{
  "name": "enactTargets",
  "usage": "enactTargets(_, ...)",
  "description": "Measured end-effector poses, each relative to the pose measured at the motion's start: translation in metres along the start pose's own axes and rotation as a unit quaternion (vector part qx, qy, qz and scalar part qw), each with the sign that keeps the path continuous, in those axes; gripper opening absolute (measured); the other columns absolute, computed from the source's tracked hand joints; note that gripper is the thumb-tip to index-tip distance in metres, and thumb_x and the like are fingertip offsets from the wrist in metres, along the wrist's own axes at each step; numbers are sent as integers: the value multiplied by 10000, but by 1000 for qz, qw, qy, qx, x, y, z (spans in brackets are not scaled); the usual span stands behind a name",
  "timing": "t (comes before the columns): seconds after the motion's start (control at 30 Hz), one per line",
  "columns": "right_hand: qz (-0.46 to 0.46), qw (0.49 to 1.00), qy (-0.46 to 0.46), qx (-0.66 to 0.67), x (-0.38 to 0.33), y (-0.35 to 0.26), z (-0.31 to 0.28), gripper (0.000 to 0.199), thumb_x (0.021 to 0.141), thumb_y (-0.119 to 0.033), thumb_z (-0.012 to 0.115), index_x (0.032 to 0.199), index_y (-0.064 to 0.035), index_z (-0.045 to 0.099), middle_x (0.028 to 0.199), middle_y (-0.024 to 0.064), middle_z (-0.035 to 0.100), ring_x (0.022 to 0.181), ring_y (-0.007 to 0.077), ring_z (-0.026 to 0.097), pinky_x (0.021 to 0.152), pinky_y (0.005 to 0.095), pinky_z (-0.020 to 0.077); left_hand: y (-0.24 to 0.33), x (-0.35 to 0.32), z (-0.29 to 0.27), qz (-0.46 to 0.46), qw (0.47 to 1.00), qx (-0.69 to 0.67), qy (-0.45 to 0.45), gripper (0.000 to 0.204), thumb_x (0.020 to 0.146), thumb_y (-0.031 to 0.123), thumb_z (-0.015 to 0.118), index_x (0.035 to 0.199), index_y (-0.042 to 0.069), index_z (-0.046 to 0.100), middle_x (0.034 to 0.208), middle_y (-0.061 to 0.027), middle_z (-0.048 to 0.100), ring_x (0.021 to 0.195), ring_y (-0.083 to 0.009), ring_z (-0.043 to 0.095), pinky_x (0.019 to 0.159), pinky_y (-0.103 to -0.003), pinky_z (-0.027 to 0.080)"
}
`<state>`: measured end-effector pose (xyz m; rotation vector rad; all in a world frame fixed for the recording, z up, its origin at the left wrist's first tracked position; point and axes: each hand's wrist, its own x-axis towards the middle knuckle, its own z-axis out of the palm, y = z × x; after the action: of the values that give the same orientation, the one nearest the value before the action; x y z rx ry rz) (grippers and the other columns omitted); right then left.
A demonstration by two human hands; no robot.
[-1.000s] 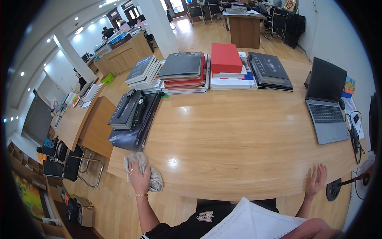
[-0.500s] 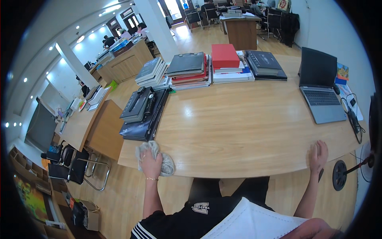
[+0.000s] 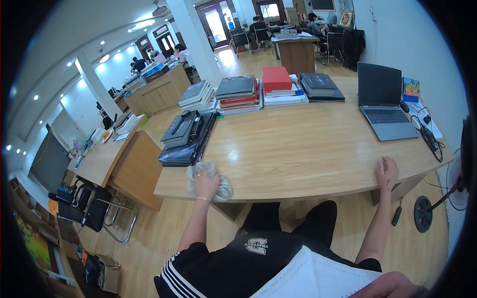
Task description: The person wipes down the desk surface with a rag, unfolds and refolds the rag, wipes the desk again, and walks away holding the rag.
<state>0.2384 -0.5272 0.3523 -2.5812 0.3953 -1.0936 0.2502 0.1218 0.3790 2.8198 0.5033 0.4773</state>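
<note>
A crumpled light grey cloth (image 3: pixel 224 190) lies at the left end of the wooden desk's (image 3: pixel 288 149) front edge. My left hand (image 3: pixel 206 185) is closed over it, pressing it against the desktop. Just beyond the cloth is a stack of black binders and books (image 3: pixel 186 141), its near corner close to my fingers. My right hand (image 3: pixel 386 173) rests near the front right edge of the desk, fingers stretched out and slightly bent, holding nothing. A grey laptop (image 3: pixel 390 121) with its lid up stands behind that hand.
Along the far edge are stacked books (image 3: pixel 196 95), a pile of folders (image 3: pixel 238 89), a red box (image 3: pixel 277 79) on papers and black albums (image 3: pixel 322 87). A charger with cable (image 3: pixel 430 139) lies right of the laptop. Left stand another desk (image 3: pixel 131 161) and a chair (image 3: pixel 102 208); right, a fan (image 3: pixel 424 216).
The whole view has shifted. My left hand and the cloth have slid slightly right and away from me. My right hand sits a little farther onto the desk.
</note>
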Motion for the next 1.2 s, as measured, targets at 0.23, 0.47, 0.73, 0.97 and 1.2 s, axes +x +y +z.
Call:
enactTargets(0.23,-73,990,-41,113,-5,-125,-7,499,820,-265,686,1223,-3,552,1228,186,563,1180,362,495,1040,428,366,108,-26,5,151,980,-32,-126,695,886,485,502,1425,60,395,1472,-172,395,1393,-368,298,1085,-623,201)
enactTargets(0.47,-291,861,-315,272,-55,-349,36,668,876,-397,601,1423,-79,387,1480,202,341,1379,390,290,1121,499,228,108,-25,15,182,790,-560,-171,551,930,386,530,1394,95,465,1403,-184,472,1370,-364,334,1060,-622,218)
enactTargets(0.73,-381,826,-411,60,-91,-400,45,763,854,-624,483,1462,-181,361,1502,196,316,1391,453,239,1084,647,135,-32,3,-30,86,993,-37,73,528,915,420,538,1352,125,504,1471,-187,378,1404,-391,243,1090,-635,134)
enactTargets(0.97,-381,825,-402,109,-94,-390,69,827,832,-618,513,1481,-147,313,1482,165,370,1396,422,258,1094,630,129,-132,39,-38,-4,984,95,153,601,903,486,513,1388,133,473,1515,-192,302,1408,-423,214,1077,-667,139)
enactTargets(1.2,-362,829,-409,122,-92,-398,70,877,818,-578,557,1482,-76,280,1474,169,384,1393,411,273,1109,596,145,-188,54,-59,-149,980,120,56,674,917,556,455,1441,137,390,1520,-196,295,1410,-405,234,1093,-619,171)
